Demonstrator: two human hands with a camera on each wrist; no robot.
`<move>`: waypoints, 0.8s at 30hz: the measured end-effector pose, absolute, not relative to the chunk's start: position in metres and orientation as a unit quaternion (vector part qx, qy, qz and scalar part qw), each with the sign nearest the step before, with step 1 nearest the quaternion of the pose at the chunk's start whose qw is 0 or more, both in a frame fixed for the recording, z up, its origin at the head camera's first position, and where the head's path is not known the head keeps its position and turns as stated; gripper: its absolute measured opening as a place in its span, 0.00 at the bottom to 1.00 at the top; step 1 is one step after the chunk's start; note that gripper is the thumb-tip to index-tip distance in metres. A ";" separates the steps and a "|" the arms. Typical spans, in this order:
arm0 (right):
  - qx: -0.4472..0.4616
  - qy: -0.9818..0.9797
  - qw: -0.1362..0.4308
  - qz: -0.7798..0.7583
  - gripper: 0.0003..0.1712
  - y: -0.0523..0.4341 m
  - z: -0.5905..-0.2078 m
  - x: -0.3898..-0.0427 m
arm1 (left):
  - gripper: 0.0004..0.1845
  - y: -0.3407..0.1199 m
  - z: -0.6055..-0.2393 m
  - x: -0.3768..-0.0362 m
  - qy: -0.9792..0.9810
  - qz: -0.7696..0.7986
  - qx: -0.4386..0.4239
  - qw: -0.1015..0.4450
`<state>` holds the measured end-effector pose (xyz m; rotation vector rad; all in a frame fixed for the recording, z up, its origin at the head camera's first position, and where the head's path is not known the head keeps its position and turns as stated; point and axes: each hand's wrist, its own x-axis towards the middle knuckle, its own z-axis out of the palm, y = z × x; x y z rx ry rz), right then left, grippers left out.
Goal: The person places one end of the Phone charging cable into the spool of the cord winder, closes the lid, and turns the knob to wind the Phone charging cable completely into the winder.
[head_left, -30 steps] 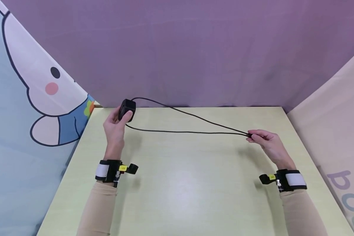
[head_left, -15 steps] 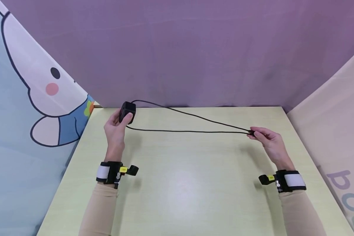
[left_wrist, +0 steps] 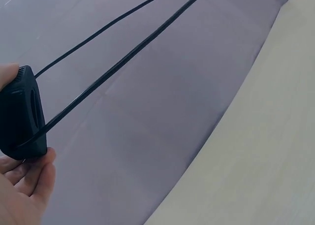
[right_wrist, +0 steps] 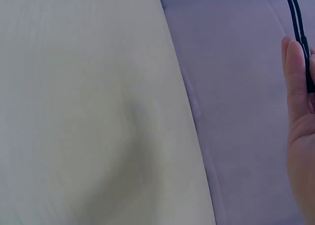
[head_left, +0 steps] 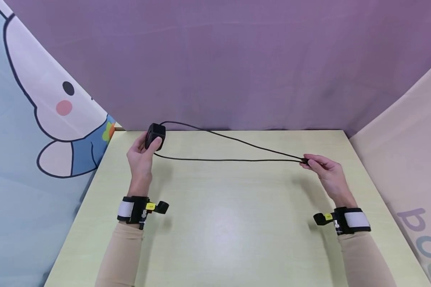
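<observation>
My left hand (head_left: pixel 142 153) holds a small black charger block (head_left: pixel 155 135) above the far left of the pale yellow table (head_left: pixel 215 223). In the left wrist view the block (left_wrist: pixel 20 112) sits against my fingertips (left_wrist: pixel 34 178). A thin black cable (head_left: pixel 230 149) runs from the block in two strands to my right hand (head_left: pixel 321 167), which pinches the folded end of the cable above the right side of the table. In the right wrist view the two strands (right_wrist: pixel 297 18) pass behind one finger (right_wrist: pixel 297 77).
A purple cloth backdrop (head_left: pixel 222 63) hangs behind the table. A cartoon-printed curtain (head_left: pixel 39 119) closes the left side and a pale printed one (head_left: pixel 409 159) the right. Black camera bands sit on both wrists (head_left: pixel 136 208).
My left hand lowered the charger block slightly a second ago. My right hand has shifted a little up and away, and the two cable strands are drawn straighter.
</observation>
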<state>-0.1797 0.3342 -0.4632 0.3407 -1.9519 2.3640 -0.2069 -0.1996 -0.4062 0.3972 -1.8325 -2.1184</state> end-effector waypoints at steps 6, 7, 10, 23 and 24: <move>0.077 -0.653 0.026 0.753 0.16 0.326 -0.472 -0.178 | 0.34 -0.193 -0.406 -0.213 -0.623 -0.754 0.125 0.167; 0.073 -0.658 0.025 0.749 0.16 0.324 -0.474 -0.177 | 0.34 -0.192 -0.406 -0.213 -0.623 -0.754 0.121 0.168; 0.068 -0.666 0.020 0.742 0.17 0.318 -0.479 -0.178 | 0.34 -0.187 -0.404 -0.215 -0.623 -0.755 0.106 0.172; 0.007 -0.705 -0.007 0.709 0.24 0.258 -0.486 -0.193 | 0.35 -0.151 -0.401 -0.211 -0.680 -0.711 0.012 0.178; 0.008 -0.707 -0.008 0.708 0.24 0.252 -0.487 -0.194 | 0.35 -0.147 -0.401 -0.210 -0.684 -0.707 0.003 0.180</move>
